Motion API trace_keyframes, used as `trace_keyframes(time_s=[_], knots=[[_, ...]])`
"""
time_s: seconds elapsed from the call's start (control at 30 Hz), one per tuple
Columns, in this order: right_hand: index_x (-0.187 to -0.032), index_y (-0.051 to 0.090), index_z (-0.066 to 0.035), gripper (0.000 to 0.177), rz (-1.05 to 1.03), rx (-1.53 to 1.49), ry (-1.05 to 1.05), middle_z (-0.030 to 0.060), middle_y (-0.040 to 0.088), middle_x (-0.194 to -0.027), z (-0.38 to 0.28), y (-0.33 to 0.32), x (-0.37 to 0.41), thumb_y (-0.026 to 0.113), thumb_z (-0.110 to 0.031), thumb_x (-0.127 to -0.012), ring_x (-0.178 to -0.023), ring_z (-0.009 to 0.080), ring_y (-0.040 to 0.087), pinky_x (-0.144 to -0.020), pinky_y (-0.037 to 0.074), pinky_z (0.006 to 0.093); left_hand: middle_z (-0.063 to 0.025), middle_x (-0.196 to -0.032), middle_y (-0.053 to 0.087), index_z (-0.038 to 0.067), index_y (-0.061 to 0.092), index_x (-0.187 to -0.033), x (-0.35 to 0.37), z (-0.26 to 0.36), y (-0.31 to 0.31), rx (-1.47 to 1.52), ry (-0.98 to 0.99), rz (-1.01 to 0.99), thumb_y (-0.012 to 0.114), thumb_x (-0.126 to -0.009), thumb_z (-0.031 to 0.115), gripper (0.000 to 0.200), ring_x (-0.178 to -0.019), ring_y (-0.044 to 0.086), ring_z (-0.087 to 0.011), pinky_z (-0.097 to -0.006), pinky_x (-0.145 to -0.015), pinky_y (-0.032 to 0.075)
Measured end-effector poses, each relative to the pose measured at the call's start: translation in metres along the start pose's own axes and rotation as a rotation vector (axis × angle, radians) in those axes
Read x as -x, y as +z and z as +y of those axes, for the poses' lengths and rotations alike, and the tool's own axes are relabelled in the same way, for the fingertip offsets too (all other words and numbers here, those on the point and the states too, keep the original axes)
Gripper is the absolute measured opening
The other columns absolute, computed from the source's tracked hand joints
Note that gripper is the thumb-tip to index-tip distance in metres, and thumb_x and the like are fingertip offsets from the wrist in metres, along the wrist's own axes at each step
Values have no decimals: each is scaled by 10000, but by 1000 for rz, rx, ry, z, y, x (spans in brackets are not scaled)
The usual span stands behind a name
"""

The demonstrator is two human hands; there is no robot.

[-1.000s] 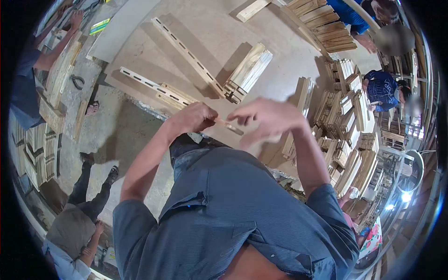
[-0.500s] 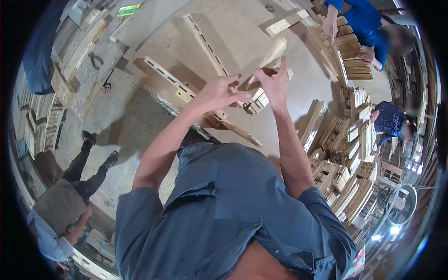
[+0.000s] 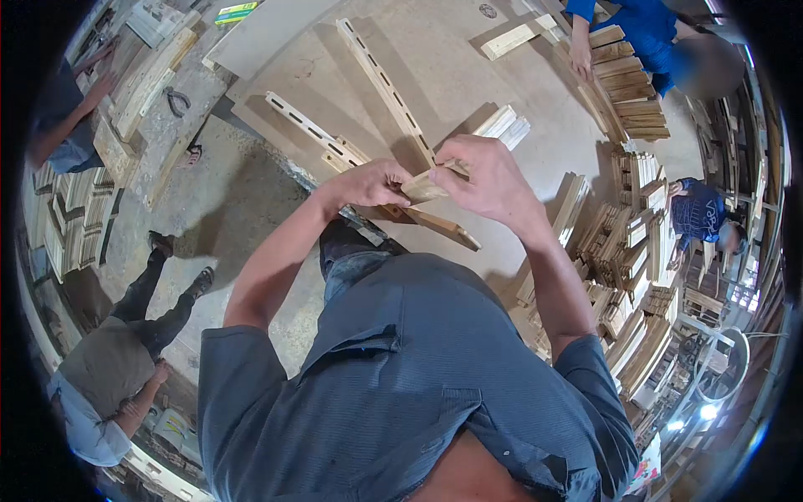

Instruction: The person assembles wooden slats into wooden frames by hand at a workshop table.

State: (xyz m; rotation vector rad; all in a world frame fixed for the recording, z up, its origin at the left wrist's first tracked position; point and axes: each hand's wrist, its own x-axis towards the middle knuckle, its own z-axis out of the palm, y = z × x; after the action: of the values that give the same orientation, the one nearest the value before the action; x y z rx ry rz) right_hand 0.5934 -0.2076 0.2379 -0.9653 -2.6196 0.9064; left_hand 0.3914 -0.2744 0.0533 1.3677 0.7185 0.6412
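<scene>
A short wooden slat (image 3: 422,188) is between my two hands, low over the near side of the worktable. My right hand (image 3: 493,186) is closed on its right part, thumb and fingers pinching it. My left hand (image 3: 366,184) is closed at the slat's left end; its fingertips are partly hidden. Beyond my hands a long slotted wooden rail (image 3: 383,84) lies on the table, its near end by my right fingertips. A second slotted rail (image 3: 305,125) runs toward my left hand. Under my hands, a wooden strip (image 3: 447,227) points right.
Several light wood pieces (image 3: 500,127) lie just beyond my right hand. Stacked slats (image 3: 627,226) stand on the right. A person in blue (image 3: 623,33) handles boards (image 3: 631,84) at far right. Pliers (image 3: 177,102) rest on the left bench. Another person (image 3: 109,360) stands at lower left.
Both hands were spread and raised over the rails. They have closed on the short slat, the right hand turning palm-down. At upper left, a person's arms have come into view.
</scene>
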Motion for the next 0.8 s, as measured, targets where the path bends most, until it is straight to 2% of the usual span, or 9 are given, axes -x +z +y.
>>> trace_keyframes(time_s=[0.07, 0.17, 0.27, 0.37, 0.53, 0.63, 0.7, 0.73, 0.8], knots=[[-875, 666, 5, 181, -207, 160, 50, 191, 682, -804, -23, -13, -6, 709, -160, -813, -803, 377, 693, -721, 531, 467, -68, -801, 702, -17, 704, -1066, 3, 0, 4, 29, 19, -16, 762, -897, 65, 197, -753, 596, -103, -300, -691, 480], [-870, 667, 2, 146, -369, 290, 14, 188, 685, -791, -37, -12, -15, 619, -122, -809, -804, 382, 694, -718, 526, 515, -114, -926, 727, 9, 687, -1204, 6, 14, 4, -118, 127, -13, 771, -890, 101, 337, -849, 671, -179, -366, -743, 510], [-907, 683, 9, 185, -472, 234, 44, 206, 683, -798, -57, -4, -22, 578, -80, -784, -791, 390, 693, -715, 543, 511, -181, -1071, 706, 46, 686, -1192, 16, 14, 5, -275, 277, 100, 753, -892, 105, 313, -983, 684, -356, -449, -831, 514], [-939, 685, 23, 217, -402, 190, -13, 223, 687, -822, -59, 12, -8, 575, -70, -777, -793, 394, 700, -716, 558, 505, -172, -1076, 698, 61, 681, -1179, 20, 49, 6, -392, 204, 43, 782, -851, 142, 353, -1022, 657, -376, -473, -875, 496], [-1015, 699, 33, 280, -422, 186, -1, 226, 699, -888, -52, 24, 2, 613, -88, -778, -830, 382, 713, -716, 557, 497, -160, -1060, 675, 88, 687, -1115, 21, 8, 7, -556, 287, 126, 775, -849, 175, 294, -1003, 618, -401, -477, -886, 484], [-1038, 705, 15, 276, -564, 230, 36, 208, 706, -918, -57, 11, -9, 613, -197, -886, -844, 359, 713, -720, 557, 466, -150, -1044, 677, 106, 685, -1123, 23, 17, 7, -643, 184, 112, 789, -838, 206, 320, -997, 615, -401, -469, -892, 486], [-1029, 715, -16, 408, -746, -95, 112, 161, 719, -930, -49, -7, -21, 573, -397, -986, -832, 295, 710, -699, 553, 401, -148, -1062, 690, 92, 681, -1132, 21, 15, 5, -531, 202, 35, 801, -820, 227, 361, -1003, 622, -407, -468, -884, 493], [-1095, 708, -40, 581, -576, -495, 158, 119, 720, -934, -9, 8, -20, 539, -586, -990, -815, 226, 695, -692, 543, 357, -148, -1099, 702, 82, 695, -1113, 20, 20, 10, -148, 59, 167, 805, -804, 178, 342, -1027, 632, -410, -461, -878, 503], [-1254, 662, -44, 643, -383, -581, 573, 143, 726, -1025, 80, -1, -32, 578, -608, -957, -924, 250, 704, -788, 555, 366, -156, -1148, 700, 63, 689, -1155, 16, 22, 4, -265, 37, 108, 761, -770, 111, 394, -1055, 644, -400, -447, -934, 501]])
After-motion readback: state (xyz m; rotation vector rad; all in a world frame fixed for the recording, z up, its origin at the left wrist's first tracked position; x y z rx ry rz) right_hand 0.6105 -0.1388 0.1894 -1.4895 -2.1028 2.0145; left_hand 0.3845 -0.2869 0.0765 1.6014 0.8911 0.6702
